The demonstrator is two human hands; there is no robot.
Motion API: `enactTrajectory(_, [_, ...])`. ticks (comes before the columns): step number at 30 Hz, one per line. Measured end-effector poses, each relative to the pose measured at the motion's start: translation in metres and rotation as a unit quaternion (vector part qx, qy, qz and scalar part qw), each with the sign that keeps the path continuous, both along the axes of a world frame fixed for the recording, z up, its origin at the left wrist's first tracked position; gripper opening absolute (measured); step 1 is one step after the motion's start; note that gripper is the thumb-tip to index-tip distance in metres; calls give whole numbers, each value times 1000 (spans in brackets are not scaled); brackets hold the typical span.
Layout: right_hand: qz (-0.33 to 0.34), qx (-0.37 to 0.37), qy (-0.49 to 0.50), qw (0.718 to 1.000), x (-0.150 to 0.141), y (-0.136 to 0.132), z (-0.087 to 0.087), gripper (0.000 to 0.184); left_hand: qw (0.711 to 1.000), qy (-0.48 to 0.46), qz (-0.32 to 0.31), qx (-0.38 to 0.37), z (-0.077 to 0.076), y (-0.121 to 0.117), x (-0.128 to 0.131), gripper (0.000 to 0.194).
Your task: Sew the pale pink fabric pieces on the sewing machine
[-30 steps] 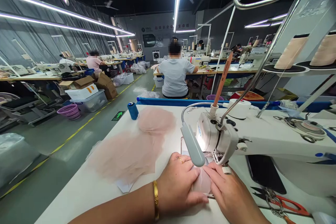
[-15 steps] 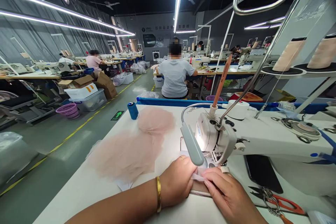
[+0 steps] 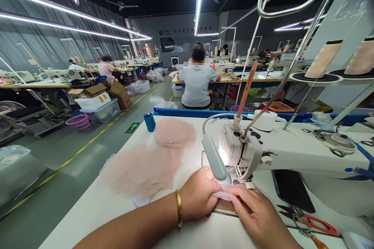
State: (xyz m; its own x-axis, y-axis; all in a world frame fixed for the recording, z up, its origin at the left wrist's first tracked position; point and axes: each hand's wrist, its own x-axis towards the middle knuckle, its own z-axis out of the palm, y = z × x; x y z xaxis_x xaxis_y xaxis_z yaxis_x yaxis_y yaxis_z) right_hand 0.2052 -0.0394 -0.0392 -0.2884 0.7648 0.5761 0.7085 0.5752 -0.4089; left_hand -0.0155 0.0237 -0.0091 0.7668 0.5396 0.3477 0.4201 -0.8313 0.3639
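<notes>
A small piece of sheer pale fabric (image 3: pixel 223 195) is pinched between my two hands, just in front of the needle area of a white sewing machine (image 3: pixel 233 144). My left hand (image 3: pixel 200 192), with a gold bangle at its wrist, is closed on the fabric's left side. On the right side, my right hand (image 3: pixel 253 206) grips it between thumb and fingers. A grey lamp (image 3: pixel 214 158) hangs over the spot and hides part of the needle area. Sheer pink fabric pieces (image 3: pixel 146 171) lie in piles left of my hands.
A blue thread spool (image 3: pixel 149 122) stands at the table's far left corner. Right of my hands lie a black phone (image 3: pixel 292 190) and orange-handled thread snips (image 3: pixel 318 223). Thread cones (image 3: pixel 324 60) stand at the right. A person in a light shirt (image 3: pixel 196 83) sits ahead.
Both hands keep their hold on the fabric near the machine, and slightly more of its edge shows between them. The whole view has shifted a little.
</notes>
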Motion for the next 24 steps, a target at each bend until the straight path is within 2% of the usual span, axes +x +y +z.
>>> enactTrajectory(3, [48, 40, -83, 995, 3, -2, 4, 25, 997, 58, -14, 53, -2, -9, -6, 14])
enactTrajectory(9, [47, 51, -119, 990, 8, -2, 0, 27, 989, 103, -6, 104, -3, -14, -8, 10])
enactTrajectory(18, [21, 86, -122, 989, 8, 4, -2, 32, 990, 58, 16, 128, -7, -3, -7, 8])
enactTrajectory(24, [34, 73, -149, 986, 14, 2, -11, 35, 989, 39, -43, 138, -12, -6, -10, 9])
